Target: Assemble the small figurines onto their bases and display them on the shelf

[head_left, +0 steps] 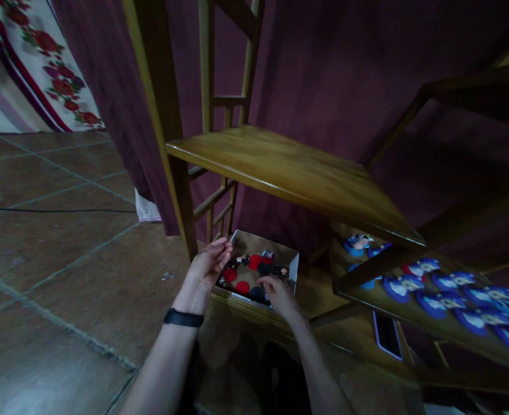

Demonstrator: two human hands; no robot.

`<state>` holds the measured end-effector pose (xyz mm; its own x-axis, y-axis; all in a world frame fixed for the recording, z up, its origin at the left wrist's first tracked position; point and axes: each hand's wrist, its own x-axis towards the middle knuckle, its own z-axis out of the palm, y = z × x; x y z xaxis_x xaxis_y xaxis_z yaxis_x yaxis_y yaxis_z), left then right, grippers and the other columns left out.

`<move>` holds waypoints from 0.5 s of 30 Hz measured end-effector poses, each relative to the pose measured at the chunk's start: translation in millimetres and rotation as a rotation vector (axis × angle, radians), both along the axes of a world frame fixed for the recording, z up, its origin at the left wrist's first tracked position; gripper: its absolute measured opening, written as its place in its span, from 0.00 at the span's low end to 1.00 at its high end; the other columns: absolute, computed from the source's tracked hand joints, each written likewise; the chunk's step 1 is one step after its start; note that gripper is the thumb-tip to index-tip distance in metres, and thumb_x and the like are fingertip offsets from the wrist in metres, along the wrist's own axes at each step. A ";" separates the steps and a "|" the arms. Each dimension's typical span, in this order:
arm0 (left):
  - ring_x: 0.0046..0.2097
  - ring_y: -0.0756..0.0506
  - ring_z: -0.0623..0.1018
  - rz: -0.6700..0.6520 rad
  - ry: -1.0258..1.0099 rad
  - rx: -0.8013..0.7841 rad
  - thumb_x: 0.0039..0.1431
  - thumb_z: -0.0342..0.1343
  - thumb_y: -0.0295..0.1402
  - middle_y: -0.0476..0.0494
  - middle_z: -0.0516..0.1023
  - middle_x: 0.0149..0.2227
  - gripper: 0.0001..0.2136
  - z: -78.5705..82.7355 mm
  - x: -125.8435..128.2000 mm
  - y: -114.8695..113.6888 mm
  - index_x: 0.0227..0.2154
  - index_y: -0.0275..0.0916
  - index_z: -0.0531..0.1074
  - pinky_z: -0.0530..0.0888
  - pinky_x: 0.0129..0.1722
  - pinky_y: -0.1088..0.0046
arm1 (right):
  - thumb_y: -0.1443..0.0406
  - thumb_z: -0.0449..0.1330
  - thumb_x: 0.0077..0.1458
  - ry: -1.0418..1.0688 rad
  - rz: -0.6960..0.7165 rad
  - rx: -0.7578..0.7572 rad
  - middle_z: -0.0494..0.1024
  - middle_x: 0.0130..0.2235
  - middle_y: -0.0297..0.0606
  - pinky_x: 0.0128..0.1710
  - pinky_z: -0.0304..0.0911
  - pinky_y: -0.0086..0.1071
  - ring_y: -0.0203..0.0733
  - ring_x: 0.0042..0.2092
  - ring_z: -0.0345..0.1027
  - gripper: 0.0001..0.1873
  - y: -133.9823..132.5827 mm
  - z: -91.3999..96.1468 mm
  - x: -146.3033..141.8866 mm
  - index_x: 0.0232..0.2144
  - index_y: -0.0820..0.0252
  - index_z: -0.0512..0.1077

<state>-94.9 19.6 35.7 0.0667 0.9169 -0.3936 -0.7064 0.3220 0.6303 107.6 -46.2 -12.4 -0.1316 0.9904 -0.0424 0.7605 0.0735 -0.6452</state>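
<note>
Both hands are down at a shallow cardboard box (292, 266) on the lowest shelf, dead ahead, its long side running left to right. The left hand (206, 266) rests loosely open against the left rim. The right hand (279, 293), nearer the contents, curls over the red discs (255, 261) and black discs (264, 268); whether it pinches one I cannot tell. A wooden shelf board (289, 173) overhangs closely, with blue figures (427, 285) well apart to the right.

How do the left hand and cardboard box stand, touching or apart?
Cannot tell. In the head view the left hand overlaps the cardboard box at its left rim; blur hides contact.
</note>
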 end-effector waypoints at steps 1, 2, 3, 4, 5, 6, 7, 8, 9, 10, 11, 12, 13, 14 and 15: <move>0.30 0.52 0.77 0.017 -0.015 0.015 0.51 0.51 0.18 0.40 0.76 0.31 0.10 2.1 -2.0 0.8 0.38 0.31 0.70 0.74 0.27 0.81 | 0.70 0.46 0.55 0.014 0.047 0.005 0.75 0.41 0.34 0.46 0.58 0.31 0.37 0.44 0.67 0.16 6.6 -1.3 -7.9 0.38 0.53 0.72; 0.30 0.52 0.76 0.024 -0.029 0.021 0.52 0.51 0.18 0.40 0.76 0.31 0.10 2.9 -3.5 0.8 0.38 0.30 0.69 0.74 0.27 0.82 | 0.69 0.46 0.55 0.025 0.093 0.014 0.75 0.41 0.35 0.46 0.58 0.30 0.37 0.44 0.67 0.15 13.2 -2.2 -17.3 0.38 0.54 0.72; 0.29 0.52 0.76 0.013 -0.045 0.016 0.52 0.51 0.18 0.40 0.76 0.31 0.10 2.7 -4.6 0.0 0.38 0.30 0.69 0.74 0.27 0.82 | 0.69 0.47 0.55 0.024 0.135 0.022 0.75 0.41 0.35 0.46 0.58 0.30 0.37 0.44 0.67 0.15 19.5 -2.7 -27.6 0.38 0.54 0.72; 0.29 0.53 0.76 -0.014 -0.065 -0.001 0.52 0.50 0.18 0.40 0.76 0.31 0.10 1.5 -5.3 -1.3 0.38 0.30 0.69 0.74 0.26 0.82 | 0.69 0.47 0.55 0.019 0.171 0.024 0.76 0.41 0.35 0.46 0.58 0.30 0.37 0.44 0.67 0.14 25.2 -3.2 -38.3 0.38 0.54 0.71; 0.28 0.53 0.76 -0.045 -0.088 -0.024 0.52 0.50 0.18 0.40 0.76 0.31 0.10 -0.1 -5.9 -3.0 0.38 0.30 0.69 0.74 0.26 0.82 | 0.68 0.47 0.55 0.001 0.200 0.021 0.76 0.41 0.35 0.45 0.58 0.30 0.37 0.43 0.68 0.14 30.4 -3.8 -48.9 0.39 0.54 0.71; 0.28 0.53 0.76 -0.070 -0.111 -0.048 0.52 0.50 0.17 0.40 0.75 0.31 0.10 -1.7 -6.5 -4.8 0.38 0.31 0.69 0.74 0.26 0.81 | 0.67 0.47 0.55 -0.030 0.217 0.012 0.76 0.40 0.36 0.44 0.58 0.31 0.38 0.43 0.68 0.14 34.9 -4.7 -59.0 0.40 0.54 0.71; 0.29 0.53 0.76 -0.079 -0.131 -0.067 0.52 0.50 0.17 0.40 0.75 0.32 0.11 -3.1 -7.0 -6.5 0.38 0.31 0.69 0.74 0.27 0.81 | 0.66 0.47 0.56 -0.072 0.225 -0.002 0.76 0.41 0.37 0.43 0.59 0.31 0.40 0.43 0.68 0.14 38.9 -6.0 -68.5 0.40 0.55 0.70; 0.29 0.53 0.76 -0.067 -0.145 -0.075 0.52 0.50 0.17 0.40 0.75 0.32 0.11 -4.1 -7.5 -8.0 0.38 0.31 0.69 0.74 0.27 0.81 | 0.65 0.47 0.56 -0.121 0.230 -0.016 0.75 0.41 0.39 0.42 0.59 0.33 0.41 0.43 0.68 0.14 42.3 -7.8 -77.2 0.41 0.55 0.70; 0.29 0.53 0.76 -0.042 -0.149 -0.074 0.52 0.49 0.17 0.41 0.75 0.32 0.11 -4.5 -7.9 -9.3 0.38 0.32 0.68 0.74 0.27 0.81 | 0.64 0.47 0.56 -0.171 0.232 -0.031 0.75 0.42 0.41 0.42 0.60 0.34 0.43 0.43 0.68 0.14 45.3 -10.0 -85.0 0.42 0.56 0.69; 0.29 0.53 0.76 -0.015 -0.147 -0.069 0.52 0.49 0.18 0.41 0.75 0.32 0.11 -4.6 -7.9 -10.3 0.39 0.32 0.68 0.74 0.26 0.82 | 0.62 0.47 0.56 -0.215 0.236 -0.043 0.74 0.43 0.43 0.41 0.60 0.35 0.45 0.44 0.68 0.15 48.0 -12.4 -91.9 0.43 0.57 0.68; 0.28 0.53 0.76 0.001 -0.144 -0.065 0.52 0.49 0.18 0.41 0.75 0.31 0.11 -4.5 -7.6 -11.2 0.39 0.32 0.68 0.74 0.26 0.82 | 0.61 0.47 0.56 -0.248 0.242 -0.054 0.73 0.45 0.45 0.41 0.60 0.36 0.46 0.44 0.67 0.16 50.3 -14.9 -97.7 0.44 0.58 0.67; 0.28 0.53 0.76 0.001 -0.142 -0.064 0.52 0.49 0.18 0.41 0.75 0.31 0.11 -4.3 -6.9 -11.9 0.39 0.32 0.68 0.74 0.26 0.82 | 0.61 0.47 0.55 -0.268 0.252 -0.064 0.72 0.46 0.46 0.41 0.61 0.36 0.46 0.45 0.67 0.17 52.5 -17.4 -102.3 0.46 0.59 0.65; 0.28 0.53 0.76 -0.012 -0.142 -0.068 0.52 0.50 0.18 0.41 0.75 0.31 0.11 -4.3 -5.9 -12.5 0.39 0.32 0.68 0.74 0.25 0.82 | 0.61 0.47 0.55 -0.276 0.262 -0.075 0.72 0.47 0.46 0.40 0.61 0.36 0.46 0.45 0.67 0.19 54.5 -19.5 -105.6 0.48 0.59 0.64; 0.28 0.53 0.76 -0.032 -0.145 -0.076 0.52 0.50 0.18 0.41 0.75 0.32 0.11 -4.4 -4.9 -13.0 0.39 0.31 0.68 0.74 0.25 0.82 | 0.61 0.47 0.55 -0.275 0.268 -0.086 0.71 0.47 0.46 0.39 0.61 0.35 0.45 0.44 0.68 0.19 56.3 -21.3 -107.5 0.49 0.58 0.62; 0.28 0.53 0.76 -0.051 -0.149 -0.087 0.52 0.50 0.18 0.40 0.75 0.32 0.11 -4.6 -3.9 -13.4 0.39 0.31 0.68 0.74 0.25 0.81 | 0.61 0.48 0.55 -0.268 0.268 -0.098 0.72 0.47 0.45 0.37 0.62 0.34 0.44 0.43 0.68 0.20 57.8 -22.5 -107.8 0.50 0.57 0.62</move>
